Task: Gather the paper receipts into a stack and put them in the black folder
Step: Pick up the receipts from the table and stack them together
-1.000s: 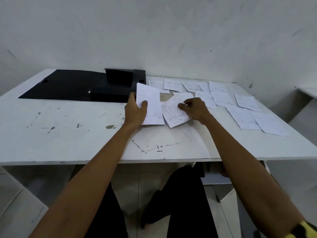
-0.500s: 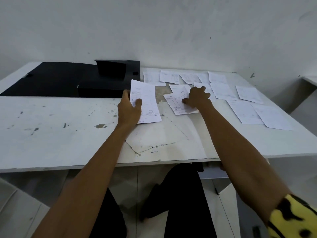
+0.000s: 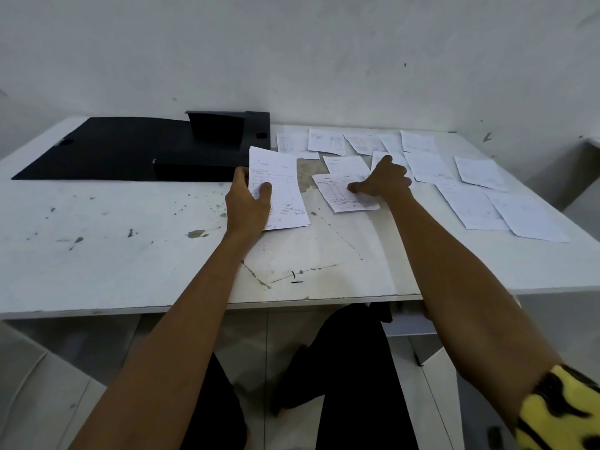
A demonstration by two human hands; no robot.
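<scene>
My left hand (image 3: 248, 206) grips a small stack of white receipts (image 3: 281, 190), its lower end resting on the table just right of the black folder (image 3: 136, 151), which lies open at the back left. My right hand (image 3: 383, 180) presses flat on a loose receipt (image 3: 337, 196) in the middle of the table, fingers spread over its right edge. Several more receipts (image 3: 428, 167) lie spread across the right and back of the table, some overlapping.
The white table (image 3: 130, 241) is stained and scratched, with its front edge close to my legs. A white wall stands right behind it. Another white surface (image 3: 584, 203) sits at the far right, beside the table's right edge.
My right hand slid the loose receipt away from the held stack, then drew back toward me over it. My left hand kept its stack and barely moved.
</scene>
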